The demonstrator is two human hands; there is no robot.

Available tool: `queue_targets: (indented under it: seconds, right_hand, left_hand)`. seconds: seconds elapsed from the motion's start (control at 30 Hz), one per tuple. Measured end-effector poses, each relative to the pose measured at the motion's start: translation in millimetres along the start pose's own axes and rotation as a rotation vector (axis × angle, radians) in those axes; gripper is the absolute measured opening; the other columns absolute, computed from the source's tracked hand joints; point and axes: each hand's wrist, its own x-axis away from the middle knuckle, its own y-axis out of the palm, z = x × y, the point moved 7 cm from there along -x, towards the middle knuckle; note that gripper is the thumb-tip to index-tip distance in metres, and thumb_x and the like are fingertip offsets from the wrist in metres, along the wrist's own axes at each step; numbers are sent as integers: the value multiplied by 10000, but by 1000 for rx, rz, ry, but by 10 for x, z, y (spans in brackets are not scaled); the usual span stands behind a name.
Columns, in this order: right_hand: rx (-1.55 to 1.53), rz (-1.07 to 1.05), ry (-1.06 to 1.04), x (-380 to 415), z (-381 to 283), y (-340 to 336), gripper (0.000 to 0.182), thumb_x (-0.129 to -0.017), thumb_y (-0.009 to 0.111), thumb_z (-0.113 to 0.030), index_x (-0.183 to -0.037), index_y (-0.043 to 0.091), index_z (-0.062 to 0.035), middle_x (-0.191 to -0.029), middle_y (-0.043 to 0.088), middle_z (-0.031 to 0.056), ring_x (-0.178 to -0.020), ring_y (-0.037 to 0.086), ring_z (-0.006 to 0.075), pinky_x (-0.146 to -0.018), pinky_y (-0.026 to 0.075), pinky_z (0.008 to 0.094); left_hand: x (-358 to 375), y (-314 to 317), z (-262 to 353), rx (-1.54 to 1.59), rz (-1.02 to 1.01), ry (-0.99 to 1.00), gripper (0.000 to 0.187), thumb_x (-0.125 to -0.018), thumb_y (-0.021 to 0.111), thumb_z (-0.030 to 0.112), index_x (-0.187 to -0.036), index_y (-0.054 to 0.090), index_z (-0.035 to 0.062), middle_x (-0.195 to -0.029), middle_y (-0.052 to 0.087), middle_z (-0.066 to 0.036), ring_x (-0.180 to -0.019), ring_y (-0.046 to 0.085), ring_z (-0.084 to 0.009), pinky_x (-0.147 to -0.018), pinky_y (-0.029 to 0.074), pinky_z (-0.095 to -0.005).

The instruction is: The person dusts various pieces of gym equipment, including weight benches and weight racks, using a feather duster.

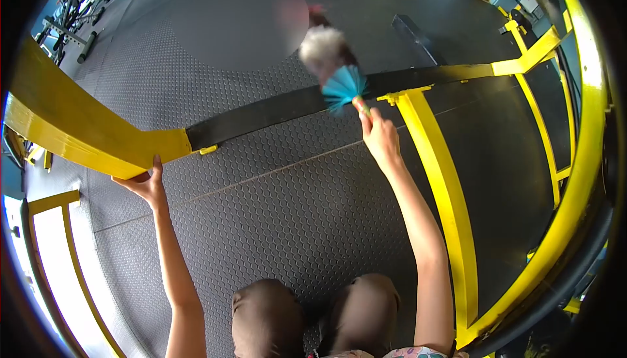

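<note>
My right hand [381, 138] is wrapped round the short handle of a fluffy duster [343, 87]. The duster's fibres are blue near the grip, then whitish, then dark and reddish toward the blurred far end. Its head lies over the black section [274, 111] of a low metal crossbar. At the left, my left hand [149, 187] grips the lower edge of a thick yellow beam [140, 147], thumb up its side and the other fingers partly hidden beneath. That beam joins the black section.
Yellow uprights [441, 181] and a curved yellow rail [581, 168] stand on my right. Dark textured rubber matting [281, 208] covers the floor below my knees. Exercise bikes [81, 2] are at the far left, and a black bar [417, 38] lies beyond the crossbar.
</note>
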Motion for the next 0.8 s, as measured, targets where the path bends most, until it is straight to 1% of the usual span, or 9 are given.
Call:
queue_targets:
  seconds: [0.17,0.23,0.33,0.47,0.53,0.6,0.67,0.73,0.8]
  right_hand:
    - [-56,-37,88,427,66,-323,246,-882,453,-309,-787,487,-84,-517,543,189,-518,567,379,-422,445,461]
    - [-199,-103,60,852,-106,-184,230,-884,450,-304,-799,455,-90,-510,533,190,-510,560,382,-412,432,463]
    - [-284,-171,-16,1279,-147,-235,236,-874,468,-322,-838,473,-89,-513,537,168,-493,561,365,-399,434,434]
    - [-189,-196,312,1200,320,-935,284,-842,509,-359,-810,560,-81,-617,586,158,-604,592,352,-510,461,443]
    - [-55,-142,378,993,747,-1337,279,-814,541,-372,-869,620,-109,-704,617,151,-701,603,340,-590,471,437]
    - [125,-66,256,553,671,-1917,293,-768,601,-360,-963,641,-144,-773,628,149,-744,603,335,-633,479,419]
    - [249,-25,238,75,493,-2316,299,-747,633,-323,-1002,635,-166,-805,631,136,-768,604,323,-664,482,404]
    - [351,-59,81,-368,406,-2473,260,-734,655,-300,-970,653,-190,-816,632,125,-770,605,316,-671,484,389]
    - [450,-249,49,-729,357,-2435,220,-729,660,-320,-913,675,-201,-820,640,104,-773,605,311,-685,484,382]
  left_hand:
    - [33,-30,-50,-15,-2,-20,778,-640,752,119,-1195,206,109,-1087,364,-118,-1003,436,-208,-880,417,-359]
    - [55,-37,-115,8,-3,-118,811,-610,756,84,-1190,190,120,-1100,336,-126,-1063,381,-218,-975,309,-404]
    - [41,-16,-38,-31,5,-27,784,-642,748,112,-1199,196,115,-1089,365,-118,-995,436,-206,-891,397,-372]
    - [78,39,37,-16,-31,-89,783,-646,741,131,-1199,187,116,-1121,317,-132,-1094,355,-245,-987,276,-452]
    - [261,116,180,-38,148,-282,769,-687,716,164,-1222,165,118,-1133,304,-142,-1117,335,-276,-997,249,-481]
    - [870,200,-61,-147,196,-489,715,-727,687,219,-1241,203,106,-1192,272,-164,-1182,270,-302,-1013,184,-509]
    - [1019,835,637,-178,92,-338,706,-736,670,328,-1260,264,85,-1284,234,-180,-1251,185,-320,-1027,116,-522]
    - [878,1573,754,-561,-421,-100,796,-714,666,429,-1302,240,103,-1358,184,-177,-1283,139,-339,-1030,77,-527]
    - [789,2099,520,-707,-666,6,803,-692,628,544,-1300,300,134,-1373,205,-157,-1284,130,-356,-999,28,-599]
